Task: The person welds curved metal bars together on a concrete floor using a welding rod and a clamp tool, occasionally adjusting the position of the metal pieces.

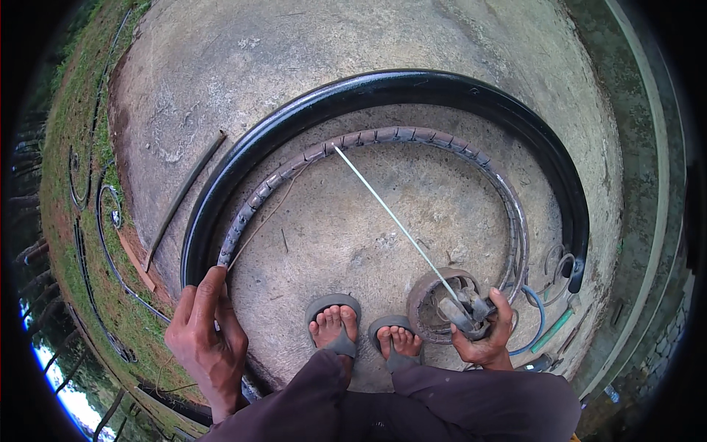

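Note:
My left hand (pixel 206 331) is closed on the notched inner metal ring (pixel 398 135) at its left side, with thumb and fingers pressed together. The ring curves inside a larger glossy black curved tube (pixel 383 79). My right hand (pixel 490 342) is curled round a grey metal piece (pixel 465 308) over a round rusty metal drum (pixel 427 295). A thin straight pale strip or rod (pixel 390 217) runs from that piece up to the top left of the inner ring. My sandalled feet stand inside the ring.
A loose metal bar (pixel 184 199) lies at the left of the concrete slab (pixel 258 37). Scrolled metal pieces (pixel 110 210) lie on grass beyond it. Coiled wire, a blue hose (pixel 537 309) and a green piece (pixel 552 330) lie at the right, near a concrete edge.

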`<control>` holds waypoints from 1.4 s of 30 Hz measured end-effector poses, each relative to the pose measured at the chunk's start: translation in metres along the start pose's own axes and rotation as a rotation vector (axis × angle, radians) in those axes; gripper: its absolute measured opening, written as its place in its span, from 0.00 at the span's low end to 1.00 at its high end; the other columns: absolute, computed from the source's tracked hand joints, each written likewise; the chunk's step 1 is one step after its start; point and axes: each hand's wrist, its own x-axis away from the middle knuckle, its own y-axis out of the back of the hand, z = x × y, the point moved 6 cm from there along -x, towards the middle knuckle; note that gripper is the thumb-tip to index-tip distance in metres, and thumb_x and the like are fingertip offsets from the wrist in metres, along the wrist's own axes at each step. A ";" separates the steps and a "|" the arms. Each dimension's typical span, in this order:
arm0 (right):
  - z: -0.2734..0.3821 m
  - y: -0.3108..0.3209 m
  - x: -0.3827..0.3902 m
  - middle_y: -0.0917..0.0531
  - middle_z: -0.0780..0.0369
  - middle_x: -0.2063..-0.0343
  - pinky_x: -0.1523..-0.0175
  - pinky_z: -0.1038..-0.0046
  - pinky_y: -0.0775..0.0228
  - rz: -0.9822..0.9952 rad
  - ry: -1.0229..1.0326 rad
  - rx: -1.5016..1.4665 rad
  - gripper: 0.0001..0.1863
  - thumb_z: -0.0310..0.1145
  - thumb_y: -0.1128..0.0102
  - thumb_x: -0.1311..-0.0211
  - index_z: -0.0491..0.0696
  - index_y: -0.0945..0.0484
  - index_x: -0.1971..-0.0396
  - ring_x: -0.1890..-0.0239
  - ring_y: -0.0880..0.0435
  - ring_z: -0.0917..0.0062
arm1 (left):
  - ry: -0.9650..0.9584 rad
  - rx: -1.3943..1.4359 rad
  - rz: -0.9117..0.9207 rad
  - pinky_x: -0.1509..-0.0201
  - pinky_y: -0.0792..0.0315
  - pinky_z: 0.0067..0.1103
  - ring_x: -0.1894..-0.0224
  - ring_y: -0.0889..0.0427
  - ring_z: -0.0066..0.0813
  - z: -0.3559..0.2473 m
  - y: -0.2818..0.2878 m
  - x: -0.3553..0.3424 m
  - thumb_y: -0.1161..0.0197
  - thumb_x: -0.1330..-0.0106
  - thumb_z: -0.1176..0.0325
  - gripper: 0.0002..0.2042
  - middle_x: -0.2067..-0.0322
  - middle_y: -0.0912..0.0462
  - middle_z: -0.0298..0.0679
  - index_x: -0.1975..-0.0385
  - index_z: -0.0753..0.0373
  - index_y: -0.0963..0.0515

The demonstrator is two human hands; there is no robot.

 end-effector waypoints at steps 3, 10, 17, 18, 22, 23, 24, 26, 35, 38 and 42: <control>-0.003 -0.003 -0.003 0.28 0.51 0.48 0.49 0.72 0.23 0.008 0.023 -0.046 0.48 0.27 0.25 0.51 0.32 0.45 0.33 0.53 0.17 0.67 | -0.002 -0.034 0.021 0.75 0.35 0.31 0.80 0.27 0.36 0.000 0.001 0.001 0.35 0.41 0.82 0.16 0.78 0.27 0.40 0.54 0.60 0.16; -0.005 -0.003 -0.009 0.27 0.51 0.48 0.51 0.71 0.25 -0.008 0.009 -0.015 0.48 0.29 0.25 0.54 0.34 0.42 0.33 0.55 0.18 0.68 | 0.008 -0.033 0.088 0.73 0.34 0.29 0.77 0.24 0.36 -0.003 -0.010 -0.004 0.38 0.37 0.84 0.14 0.75 0.24 0.43 0.54 0.63 0.17; 0.002 -0.007 -0.012 0.28 0.51 0.48 0.51 0.71 0.24 0.012 -0.004 0.021 0.49 0.29 0.24 0.54 0.34 0.43 0.33 0.53 0.19 0.68 | -0.038 -0.028 0.052 0.75 0.36 0.30 0.79 0.28 0.37 0.002 -0.015 -0.008 0.37 0.38 0.82 0.13 0.78 0.28 0.41 0.55 0.62 0.17; 0.001 -0.007 -0.011 0.28 0.51 0.47 0.51 0.71 0.24 0.006 -0.015 -0.001 0.49 0.29 0.24 0.54 0.34 0.43 0.33 0.53 0.19 0.68 | -0.047 -0.035 0.049 0.75 0.37 0.31 0.80 0.28 0.37 0.002 -0.015 -0.008 0.37 0.38 0.82 0.13 0.78 0.29 0.41 0.55 0.62 0.17; 0.001 -0.008 -0.012 0.26 0.49 0.48 0.51 0.70 0.23 -0.017 -0.039 -0.015 0.48 0.28 0.25 0.56 0.34 0.42 0.34 0.54 0.16 0.65 | -0.067 -0.007 0.039 0.76 0.38 0.31 0.80 0.29 0.36 0.001 -0.017 -0.009 0.37 0.38 0.82 0.13 0.78 0.30 0.40 0.55 0.62 0.17; 0.001 -0.006 -0.014 0.22 0.48 0.51 0.51 0.68 0.21 -0.016 -0.033 0.012 0.48 0.26 0.25 0.57 0.34 0.42 0.34 0.55 0.14 0.63 | -0.064 -0.011 0.041 0.76 0.38 0.31 0.80 0.30 0.36 0.001 -0.018 -0.009 0.37 0.38 0.82 0.13 0.78 0.31 0.40 0.54 0.62 0.17; 0.002 -0.005 -0.016 0.18 0.46 0.54 0.51 0.67 0.19 -0.015 -0.028 0.039 0.48 0.25 0.25 0.58 0.34 0.41 0.35 0.56 0.11 0.61 | -0.062 -0.013 0.044 0.76 0.38 0.31 0.80 0.30 0.35 0.001 -0.020 -0.009 0.37 0.38 0.82 0.13 0.78 0.31 0.40 0.54 0.62 0.17; 0.000 -0.006 -0.015 0.24 0.49 0.50 0.50 0.69 0.23 0.002 -0.025 0.030 0.48 0.28 0.25 0.55 0.34 0.42 0.34 0.53 0.16 0.64 | -0.052 -0.011 0.041 0.76 0.38 0.31 0.80 0.30 0.35 0.004 -0.025 -0.009 0.37 0.38 0.82 0.13 0.79 0.32 0.39 0.54 0.62 0.17; -0.001 -0.010 -0.015 0.26 0.50 0.47 0.47 0.68 0.26 0.006 -0.037 -0.025 0.48 0.31 0.23 0.54 0.35 0.41 0.34 0.52 0.19 0.65 | -0.041 -0.044 0.046 0.76 0.38 0.31 0.80 0.30 0.36 0.004 -0.018 -0.010 0.37 0.38 0.81 0.13 0.79 0.32 0.39 0.54 0.61 0.18; -0.003 -0.007 -0.014 0.26 0.50 0.48 0.47 0.68 0.26 0.002 -0.034 0.017 0.48 0.31 0.23 0.54 0.35 0.41 0.34 0.52 0.19 0.64 | -0.053 -0.037 0.071 0.74 0.35 0.31 0.79 0.27 0.37 0.005 -0.031 -0.010 0.35 0.44 0.80 0.17 0.77 0.31 0.39 0.53 0.59 0.18; -0.001 -0.008 -0.017 0.26 0.49 0.48 0.49 0.68 0.25 0.004 -0.024 0.003 0.48 0.31 0.23 0.55 0.35 0.40 0.34 0.53 0.19 0.65 | -0.057 -0.061 0.085 0.73 0.34 0.31 0.78 0.26 0.38 0.006 -0.029 -0.010 0.35 0.47 0.79 0.20 0.76 0.30 0.38 0.53 0.58 0.19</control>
